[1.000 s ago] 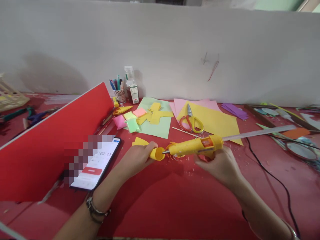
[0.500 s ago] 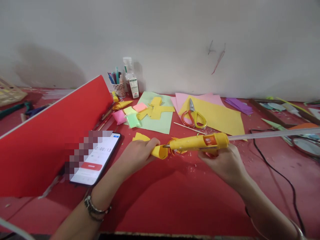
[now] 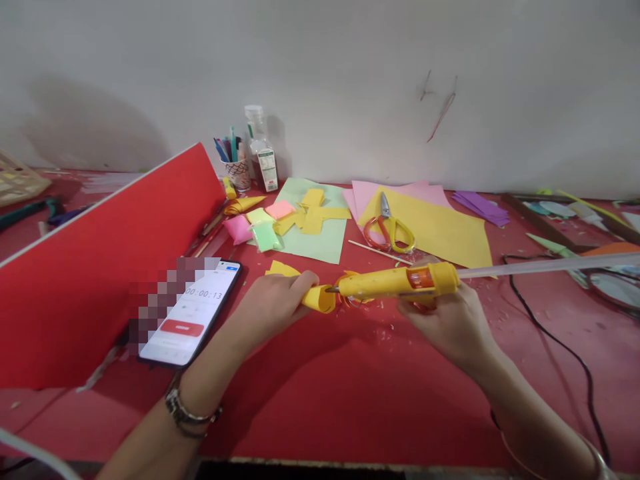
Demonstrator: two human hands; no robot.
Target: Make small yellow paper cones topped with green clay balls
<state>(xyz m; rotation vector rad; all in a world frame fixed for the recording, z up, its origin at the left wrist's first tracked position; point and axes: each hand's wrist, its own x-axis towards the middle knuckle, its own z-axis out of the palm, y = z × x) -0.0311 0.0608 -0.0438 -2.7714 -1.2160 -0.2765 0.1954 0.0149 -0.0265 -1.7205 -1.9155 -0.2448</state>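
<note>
My left hand [image 3: 273, 305] is closed around a rolled piece of yellow paper [image 3: 320, 298], holding it just above the red table [image 3: 350, 400]. My right hand [image 3: 447, 320] grips a yellow glue gun [image 3: 400, 281] by its handle. The gun lies level, its nozzle tip touching the open end of the paper roll. A long clear glue stick [image 3: 545, 265] juts out of the gun's back toward the right. A curled orange-yellow paper piece [image 3: 353, 300] lies under the gun's barrel.
A phone [image 3: 193, 313] showing a timer lies left of my left hand, beside a slanted red board [image 3: 100, 260]. Scissors [image 3: 387, 227] rest on yellow and pink sheets [image 3: 440, 230]. A pen cup [image 3: 235, 167], a bottle [image 3: 260, 150] and paper scraps stand behind. A black cord [image 3: 555, 347] runs at right.
The view has shifted slightly. Both hands stay in place, gun tip at the paper roll. The phone timer went from 12 to 13.
</note>
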